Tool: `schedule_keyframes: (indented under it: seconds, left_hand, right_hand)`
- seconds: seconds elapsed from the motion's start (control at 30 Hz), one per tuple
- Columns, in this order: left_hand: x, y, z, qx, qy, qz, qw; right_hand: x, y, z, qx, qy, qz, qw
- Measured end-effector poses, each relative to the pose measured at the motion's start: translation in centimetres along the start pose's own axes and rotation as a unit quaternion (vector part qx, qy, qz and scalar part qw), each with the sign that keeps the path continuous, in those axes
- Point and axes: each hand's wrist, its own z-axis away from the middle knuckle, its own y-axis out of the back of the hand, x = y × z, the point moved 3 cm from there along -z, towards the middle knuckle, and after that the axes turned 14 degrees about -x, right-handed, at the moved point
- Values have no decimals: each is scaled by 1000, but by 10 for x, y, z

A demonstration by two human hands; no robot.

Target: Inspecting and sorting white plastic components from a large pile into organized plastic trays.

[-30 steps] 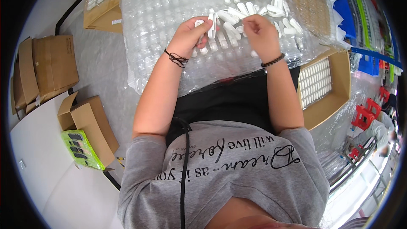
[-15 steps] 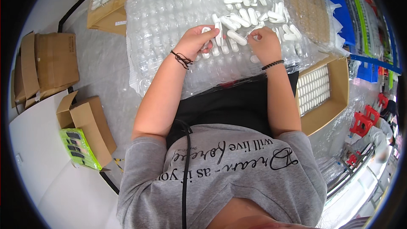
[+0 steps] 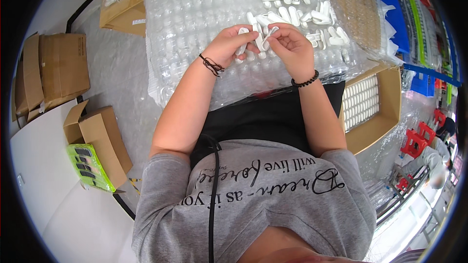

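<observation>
Over clear plastic (image 3: 190, 14): left hand (image 3: 229, 44), two white pieces (image 3: 242, 42); right hand (image 3: 295, 54), one.

At far left, a brown cardboard box (image 3: 63, 70), near a smooth white surface (image 3: 44, 160). Nearer, a smaller open carton (image 3: 105, 136), with a bright green packet (image 3: 88, 169) of dark items at its lower left side. Alongside, grey floor (image 3: 117, 70). At upper right, a blue container (image 3: 391, 17). Toward the right edge, red stools (image 3: 414, 143) and, blurred, a person in pale clothing (image 3: 433, 160).
</observation>
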Motion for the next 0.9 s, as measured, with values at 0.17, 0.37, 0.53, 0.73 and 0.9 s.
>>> schedule_keyframes:
  seconds: [0.17,0.37,0.53,0.73,0.9]
  left_hand:
    - [0,7,-3,56,3,-12,998]
    - [0,4,0,-3,-15,-8,1000]
    - [1,-2,1,-33,-44,-37,998]
    - [-1,3,2,-46,-65,-7,997]
    - [1,1,1,-89,-30,-3,996]
  right_hand:
    - [7,4,0,34,4,70,997]
    - [0,-9,0,75,-62,-120,988]
    - [4,-10,3,63,-89,-14,994]
    - [-21,-17,0,-9,51,288,956]
    - [-27,-23,2,16,25,331,943]
